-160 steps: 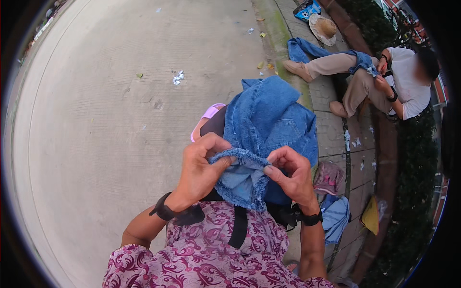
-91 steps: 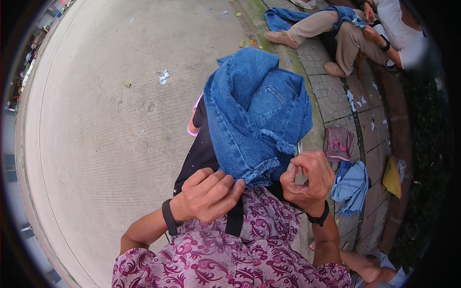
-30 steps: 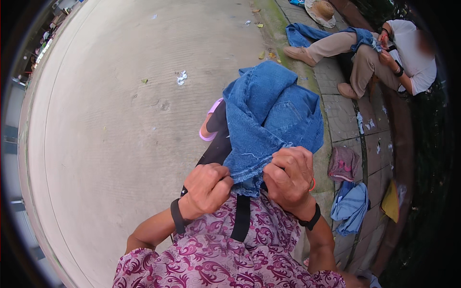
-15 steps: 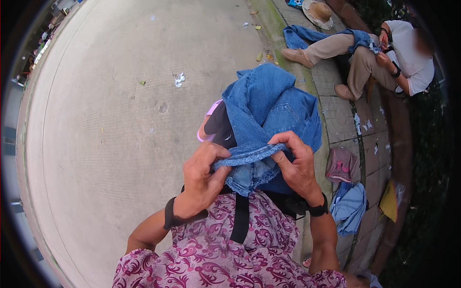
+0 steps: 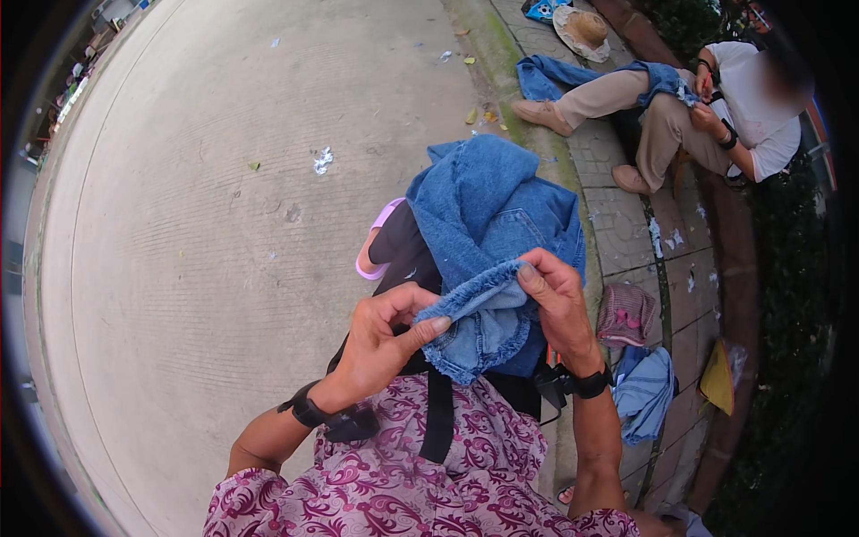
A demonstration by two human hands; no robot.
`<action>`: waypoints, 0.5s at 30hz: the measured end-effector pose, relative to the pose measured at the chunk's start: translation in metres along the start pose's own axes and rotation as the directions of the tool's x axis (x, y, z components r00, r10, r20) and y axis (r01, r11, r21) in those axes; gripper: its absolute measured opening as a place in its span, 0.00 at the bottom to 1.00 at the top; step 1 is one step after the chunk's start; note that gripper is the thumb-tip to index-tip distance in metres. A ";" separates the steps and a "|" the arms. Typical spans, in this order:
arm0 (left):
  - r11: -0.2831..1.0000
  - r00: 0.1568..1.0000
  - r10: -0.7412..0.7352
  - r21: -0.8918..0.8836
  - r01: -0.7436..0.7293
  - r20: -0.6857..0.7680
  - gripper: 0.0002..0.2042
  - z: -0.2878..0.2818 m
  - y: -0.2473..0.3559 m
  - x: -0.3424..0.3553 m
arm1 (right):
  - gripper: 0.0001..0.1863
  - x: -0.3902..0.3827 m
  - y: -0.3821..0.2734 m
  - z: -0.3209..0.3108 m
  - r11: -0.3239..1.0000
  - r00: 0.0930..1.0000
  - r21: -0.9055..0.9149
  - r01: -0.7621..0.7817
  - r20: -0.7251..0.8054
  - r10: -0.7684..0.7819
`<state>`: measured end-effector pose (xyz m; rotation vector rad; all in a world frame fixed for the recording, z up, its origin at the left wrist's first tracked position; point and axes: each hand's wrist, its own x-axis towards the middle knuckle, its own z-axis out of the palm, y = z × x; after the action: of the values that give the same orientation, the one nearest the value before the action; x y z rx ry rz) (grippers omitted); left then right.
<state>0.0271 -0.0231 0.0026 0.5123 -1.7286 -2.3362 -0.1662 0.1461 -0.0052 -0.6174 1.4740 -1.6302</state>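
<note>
A pair of blue jeans (image 5: 488, 192) lies bunched across my lap, with a back pocket facing up. Its frayed edge stretches in a slanting band between my hands. My left hand (image 5: 385, 336) pinches the lower left end of that edge between thumb and fingers. At the upper right end, my right hand (image 5: 557, 295) grips the same edge, thumb on top. Below the band hangs a paler denim flap with a fringed border. Dark straps with small devices sit on both my wrists.
To the right, a light blue denim piece (image 5: 646, 394) and a knitted pink bag (image 5: 626, 313) lie on the paving. A seated person (image 5: 752, 107) handles other jeans at the upper right, near a straw hat (image 5: 582, 33). White scraps (image 5: 323, 161) dot the ground.
The frayed edge has tilted, its right end now higher than its left. My left hand has shifted slightly down and turned, and the denim band shows more of its fringe.
</note>
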 end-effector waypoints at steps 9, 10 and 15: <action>0.964 0.994 0.108 0.246 -0.103 -0.006 0.07 0.009 -0.001 0.001 | 0.12 -0.016 -0.027 0.029 0.418 0.703 -0.815 0.401 -0.018 -0.711; 0.984 0.998 0.058 0.169 -0.053 -0.026 0.07 0.012 -0.002 0.000 | 0.09 -0.026 -0.031 0.036 0.509 0.739 -0.741 0.439 -0.025 -0.674; 0.990 1.000 0.025 0.139 -0.024 -0.009 0.09 0.020 0.002 0.001 | 0.03 -0.036 -0.027 0.055 0.787 0.946 -0.561 0.256 -0.024 -0.325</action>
<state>0.0183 -0.0065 0.0093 0.5216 -1.8911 -2.2029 -0.1098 0.1442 0.0376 -1.1349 2.0482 -1.4707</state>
